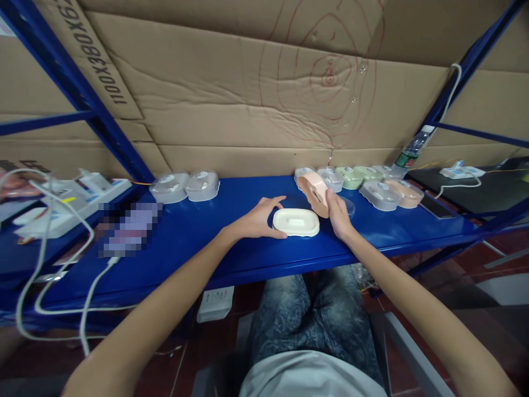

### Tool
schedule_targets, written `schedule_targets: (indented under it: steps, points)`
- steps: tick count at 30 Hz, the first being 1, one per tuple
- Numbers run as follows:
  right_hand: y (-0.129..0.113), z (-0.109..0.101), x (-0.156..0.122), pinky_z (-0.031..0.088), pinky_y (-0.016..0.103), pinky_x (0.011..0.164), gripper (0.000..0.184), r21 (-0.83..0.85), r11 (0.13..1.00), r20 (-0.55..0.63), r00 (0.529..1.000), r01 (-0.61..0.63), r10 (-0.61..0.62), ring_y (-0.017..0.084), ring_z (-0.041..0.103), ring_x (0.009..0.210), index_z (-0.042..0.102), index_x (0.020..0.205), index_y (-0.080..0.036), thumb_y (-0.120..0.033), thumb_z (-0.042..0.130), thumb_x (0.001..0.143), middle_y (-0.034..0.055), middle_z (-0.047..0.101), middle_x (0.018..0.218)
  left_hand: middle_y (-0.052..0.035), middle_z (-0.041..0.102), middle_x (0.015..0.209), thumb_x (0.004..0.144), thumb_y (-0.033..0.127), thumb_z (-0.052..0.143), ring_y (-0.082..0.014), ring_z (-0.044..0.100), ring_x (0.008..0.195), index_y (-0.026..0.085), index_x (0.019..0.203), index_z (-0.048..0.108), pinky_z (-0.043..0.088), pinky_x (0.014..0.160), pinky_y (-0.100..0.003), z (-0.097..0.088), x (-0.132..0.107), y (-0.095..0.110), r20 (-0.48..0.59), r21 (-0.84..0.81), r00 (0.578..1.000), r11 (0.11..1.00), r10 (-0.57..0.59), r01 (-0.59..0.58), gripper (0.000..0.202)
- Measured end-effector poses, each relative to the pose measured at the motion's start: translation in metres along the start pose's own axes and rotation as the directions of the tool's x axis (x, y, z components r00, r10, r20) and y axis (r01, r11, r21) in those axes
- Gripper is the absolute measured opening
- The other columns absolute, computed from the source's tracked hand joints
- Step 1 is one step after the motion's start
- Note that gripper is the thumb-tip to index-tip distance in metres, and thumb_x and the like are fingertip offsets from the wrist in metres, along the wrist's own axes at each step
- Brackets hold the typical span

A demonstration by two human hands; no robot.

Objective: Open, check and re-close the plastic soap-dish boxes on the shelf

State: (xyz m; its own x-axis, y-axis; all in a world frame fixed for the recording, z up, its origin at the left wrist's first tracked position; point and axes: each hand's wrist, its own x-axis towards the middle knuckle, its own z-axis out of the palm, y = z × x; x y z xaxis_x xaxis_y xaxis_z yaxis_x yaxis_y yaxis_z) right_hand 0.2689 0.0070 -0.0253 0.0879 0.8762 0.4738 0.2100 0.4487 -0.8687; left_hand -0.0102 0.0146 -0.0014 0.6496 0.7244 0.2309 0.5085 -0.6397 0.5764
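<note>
A cream-white oval tray (296,222) with a raised middle lies flat on the blue table. My left hand (266,219) curves around its left end, thumb by the front edge and fingers apart beyond the back edge. Whether it touches the tray I cannot tell. In my right hand (339,214) is a peach-coloured oval shell (314,193) with a slot, tilted up on its side just above and behind the tray's right end. A clear plastic lid (348,207) lies partly hidden behind my right hand.
Several lidded oval cases (351,176) line the back right, and two clear-lidded cases (202,186) stand at the back left. A plastic bottle (409,154) leans at the far right near a dark phone (436,206). White cables (85,314) and power strips (70,201) occupy the left.
</note>
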Motion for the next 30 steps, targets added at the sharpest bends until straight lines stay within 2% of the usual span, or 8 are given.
schedule_targets:
  steps: [5, 10, 15, 18, 24, 30]
  points:
    - [-0.002, 0.000, -0.001, 0.055, 0.048, 0.105, 0.068, -0.024, 1.000, -0.002, 1.000, 0.020, -0.020, 0.032, 0.071, 0.112, 0.074, 0.104, -0.024, -0.083, 0.040, 0.099, 0.0063, 0.079, 0.107, -0.0089, 0.060, 0.141, 0.069, 0.057, 0.090, -0.0371, 0.045, 0.138, 0.030, 0.164, 0.036, 0.033, 0.121, -0.054, -0.001, 0.000, 0.001, 0.004, 0.003, 1.000, 1.000, 0.006, -0.006, 0.113]
    - [-0.007, 0.000, -0.003, 0.056, 0.046, 0.100, 0.066, -0.090, 0.995, -0.030, 0.998, 0.053, -0.055, 0.031, 0.069, 0.104, 0.070, 0.093, -0.023, -0.084, 0.043, 0.097, 0.0070, 0.076, 0.100, -0.0082, 0.061, 0.140, 0.071, 0.056, 0.090, -0.0360, 0.046, 0.137, 0.029, 0.164, 0.035, 0.032, 0.122, -0.054, -0.002, 0.000, 0.001, -0.001, 0.002, 1.000, 1.000, 0.025, -0.025, 0.111]
    - [-0.011, 0.003, -0.004, 0.056, 0.044, 0.100, 0.058, -0.090, 0.988, 0.035, 0.992, 0.122, -0.119, 0.031, 0.071, 0.109, 0.071, 0.108, -0.023, -0.077, 0.058, 0.094, 0.0084, 0.079, 0.110, -0.0101, 0.061, 0.140, 0.069, 0.054, 0.090, -0.0380, 0.047, 0.137, 0.028, 0.163, 0.038, 0.035, 0.120, -0.056, -0.002, 0.000, 0.004, 0.013, 0.005, 1.000, 1.000, -0.024, 0.024, 0.110]
    - [-0.013, 0.003, -0.004, 0.057, 0.043, 0.100, 0.055, -0.093, 0.987, 0.081, 0.989, 0.134, -0.127, 0.030, 0.072, 0.109, 0.072, 0.108, -0.024, -0.075, 0.061, 0.093, 0.0077, 0.079, 0.112, -0.0113, 0.061, 0.140, 0.068, 0.054, 0.091, -0.0393, 0.048, 0.136, 0.028, 0.162, 0.040, 0.036, 0.119, -0.057, -0.001, 0.000, 0.002, 0.004, 0.004, 1.000, 1.000, -0.020, 0.020, 0.111]
    - [-0.011, 0.004, -0.005, 0.057, 0.046, 0.103, 0.056, -0.059, 0.993, 0.099, 0.990, 0.103, -0.097, 0.030, 0.073, 0.111, 0.072, 0.110, -0.025, -0.077, 0.065, 0.090, 0.0072, 0.079, 0.114, -0.0131, 0.061, 0.141, 0.067, 0.054, 0.092, -0.0395, 0.049, 0.135, 0.026, 0.162, 0.040, 0.038, 0.117, -0.057, 0.001, 0.001, -0.002, -0.009, 0.008, 1.000, 1.000, -0.001, 0.001, 0.111]
    - [-0.003, 0.003, -0.006, 0.055, 0.048, 0.108, 0.053, -0.061, 0.992, 0.152, 0.983, 0.114, -0.103, 0.031, 0.072, 0.117, 0.070, 0.115, -0.024, -0.069, 0.075, 0.087, 0.0101, 0.076, 0.123, -0.0122, 0.064, 0.137, 0.067, 0.056, 0.092, -0.0391, 0.054, 0.126, 0.024, 0.148, 0.055, 0.043, 0.110, -0.055, -0.001, 0.002, 0.004, -0.017, 0.020, 0.999, 0.999, 0.029, -0.029, 0.094]
